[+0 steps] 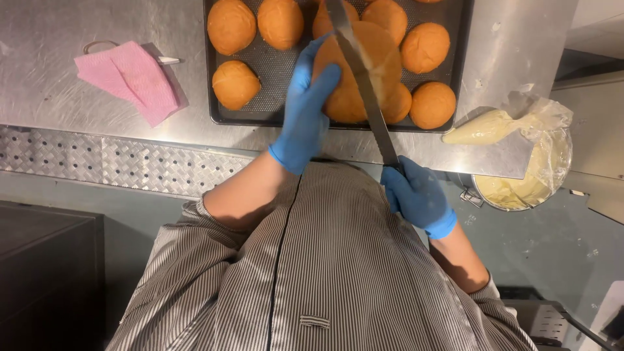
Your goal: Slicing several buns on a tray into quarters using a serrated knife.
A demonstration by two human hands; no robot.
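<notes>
Blue-gloved hands slice a golden bun over a baking tray.

Striped chef's jacket fills the near view; just beyond it, at about 4 o'clock from the bun, the right hand [416, 198] is closed tight on the handle of a long serrated knife [364, 84], whose blade runs up toward 12 o'clock through the bun [364, 65]. The left hand [309, 107] clamps on the bun's left side at 9 o'clock, holding it above the near edge of the dark tray [273, 68]. The cut looks partly made, pale crumb showing along the blade; the other buns [231, 26] on the tray appear whole and uncut. A filled piping bag [494, 127] lies on the steel counter [39, 78] at 3 o'clock, a pink cloth [130, 78] at 9 o'clock.
</notes>
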